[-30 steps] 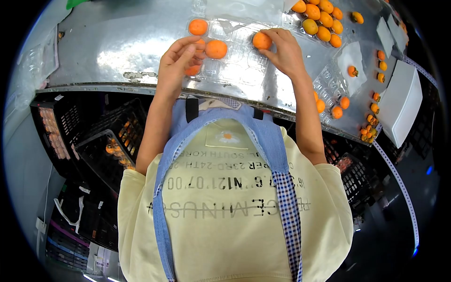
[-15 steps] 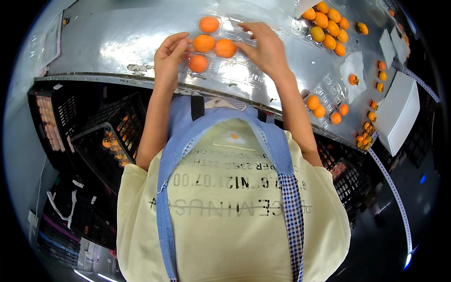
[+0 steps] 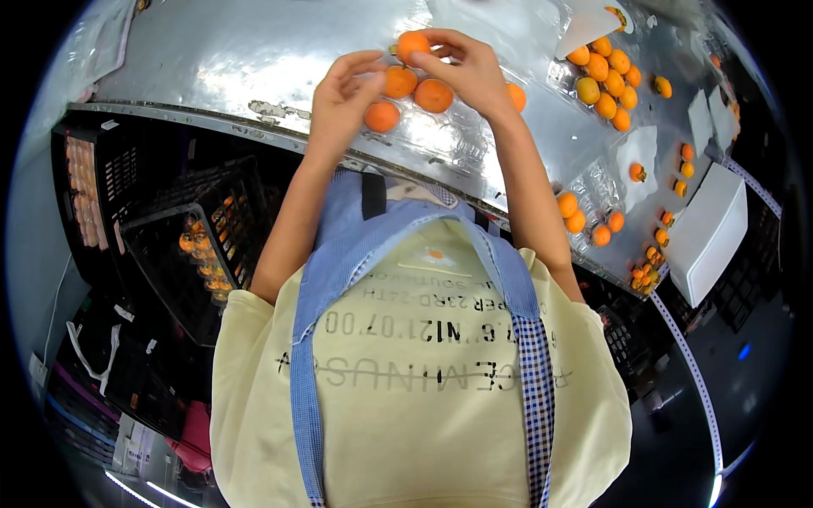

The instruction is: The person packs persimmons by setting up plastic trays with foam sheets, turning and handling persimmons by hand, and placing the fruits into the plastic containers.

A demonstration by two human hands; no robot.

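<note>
My right hand [image 3: 466, 72] pinches an orange persimmon [image 3: 413, 46] between thumb and fingers, its leafy end turned left. Below that fruit, a persimmon [image 3: 400, 82], another persimmon [image 3: 434, 96] and a third persimmon [image 3: 383, 116] sit in a clear plastic tray [image 3: 457, 131]. My left hand [image 3: 345, 95] is beside them on the left, fingers curled but apart, with nothing visible in it. Its fingertips are close to the nearest fruit; whether they touch it I cannot tell. One more persimmon [image 3: 515, 96] shows just right of my right wrist.
On the metal table [image 3: 203, 63], a tray of several persimmons [image 3: 614, 80] stands at the back right. Nearer is a partly filled clear tray [image 3: 593, 190]. Loose persimmons [image 3: 648, 267] and a white box [image 3: 711, 229] are at the right. Black crates [image 3: 186, 245] stand below the left edge.
My right hand has moved left to the top persimmon and now grips it. My left hand's fingers have drawn back from the fruit. The view has shifted slightly.
</note>
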